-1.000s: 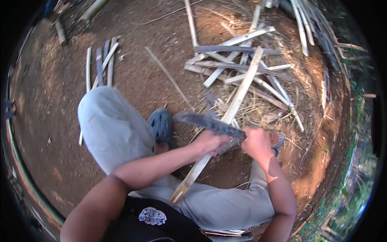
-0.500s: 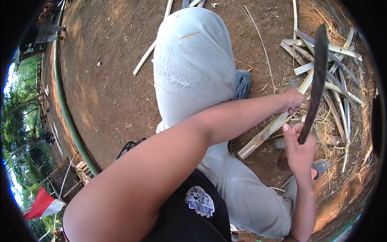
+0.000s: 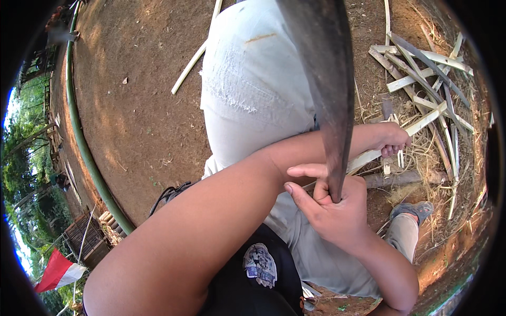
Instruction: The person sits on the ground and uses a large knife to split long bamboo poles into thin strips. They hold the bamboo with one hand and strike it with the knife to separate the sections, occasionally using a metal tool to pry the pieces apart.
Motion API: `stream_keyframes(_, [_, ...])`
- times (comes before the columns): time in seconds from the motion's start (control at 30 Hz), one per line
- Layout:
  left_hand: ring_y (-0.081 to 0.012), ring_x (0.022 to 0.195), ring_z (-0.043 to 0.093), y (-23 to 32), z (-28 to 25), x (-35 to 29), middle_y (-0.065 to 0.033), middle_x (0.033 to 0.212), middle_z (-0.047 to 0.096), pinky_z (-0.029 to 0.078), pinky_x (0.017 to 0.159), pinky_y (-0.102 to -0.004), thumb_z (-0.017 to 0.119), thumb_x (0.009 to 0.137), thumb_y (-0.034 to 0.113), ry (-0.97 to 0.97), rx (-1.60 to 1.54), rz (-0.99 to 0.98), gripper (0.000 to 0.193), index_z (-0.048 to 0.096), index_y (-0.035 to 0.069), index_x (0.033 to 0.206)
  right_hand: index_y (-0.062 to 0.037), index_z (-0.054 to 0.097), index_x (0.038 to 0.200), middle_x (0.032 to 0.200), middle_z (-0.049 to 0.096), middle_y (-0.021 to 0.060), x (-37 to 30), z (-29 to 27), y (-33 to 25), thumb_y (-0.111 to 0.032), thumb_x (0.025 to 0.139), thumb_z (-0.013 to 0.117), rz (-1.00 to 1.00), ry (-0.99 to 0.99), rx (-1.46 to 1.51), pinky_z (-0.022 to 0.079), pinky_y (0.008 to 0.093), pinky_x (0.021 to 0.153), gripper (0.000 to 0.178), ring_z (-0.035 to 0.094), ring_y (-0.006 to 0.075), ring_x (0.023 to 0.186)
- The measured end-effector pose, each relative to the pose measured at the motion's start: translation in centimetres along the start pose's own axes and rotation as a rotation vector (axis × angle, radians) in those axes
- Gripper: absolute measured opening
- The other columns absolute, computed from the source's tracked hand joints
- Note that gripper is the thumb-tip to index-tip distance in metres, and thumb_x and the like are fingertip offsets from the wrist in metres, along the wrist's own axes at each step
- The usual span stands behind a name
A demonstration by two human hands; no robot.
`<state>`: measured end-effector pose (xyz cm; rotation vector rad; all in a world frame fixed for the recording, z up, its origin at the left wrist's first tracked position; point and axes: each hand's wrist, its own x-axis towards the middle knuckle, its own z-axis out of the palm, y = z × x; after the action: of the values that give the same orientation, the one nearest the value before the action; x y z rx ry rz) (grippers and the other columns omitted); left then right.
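A dark-bladed machete (image 3: pixel 329 79) stands upright close in front of me, its blade crossing over my bent knee. My right hand (image 3: pixel 340 210) is closed on its handle, with thumb and forefinger sticking out to the left. Stretched across my body to the right, my left hand (image 3: pixel 392 139) is closed around a pale split bamboo strip (image 3: pixel 424 124). That strip slants from beside the blade up toward the right. Under it lies a short log (image 3: pixel 406 179); part of the strip is hidden behind the machete and my right hand.
Several split strips (image 3: pixel 421 79) lie crossed in a pile at the far right, among loose shavings (image 3: pixel 421 147). A long green bamboo pole (image 3: pixel 84 142) runs along the left. My sandalled foot (image 3: pixel 416 210) rests beside the log. A red and white flag (image 3: pixel 58 271) hangs lower left.
My right hand has swung the machete left and upward, closer to me, and its thumb and forefinger now stretch out. My left hand has shifted slightly right with the bamboo strip.
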<state>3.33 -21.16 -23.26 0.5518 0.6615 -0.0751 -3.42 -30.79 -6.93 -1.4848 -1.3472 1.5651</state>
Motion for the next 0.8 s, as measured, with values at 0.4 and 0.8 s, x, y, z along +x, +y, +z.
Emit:
stream_keyframes(0.4, [-0.0135, 0.090, 0.045, 0.1, -1.1, -13.7, -0.0034, 0.096, 0.047, 0.039, 0.085, -0.0274, 0.044, 0.099, 0.013, -0.282, 0.320, 0.926, 0.015, 0.050, 0.001, 0.104, -0.0011, 0.072, 0.091, 0.053, 0.053, 0.0007, 0.2, 1.0, -0.7, -0.006, 0.085, 0.071, -0.008, -0.027, -0.031, 0.039, 0.0242, 0.047, 0.007, 0.049, 0.0033, 0.049])
stream_keyframes(0.8, [-0.0117, 0.045, 0.044, 3.0, 4.4, -8.7, -0.0005, 0.069, 0.048, 0.037, 0.039, -0.0291, 0.041, 0.100, 0.030, -0.014, 0.248, 0.273, 0.028, 0.053, 0.006, 0.109, -0.0036, 0.047, 0.083, 0.049, 0.035, -0.0015, -0.4, -9.3, -3.1, -0.026, 0.098, 0.060, 0.100, 0.592, 0.306, 0.027, 0.0263, 0.031, 0.030, 0.032, 0.0073, 0.031])
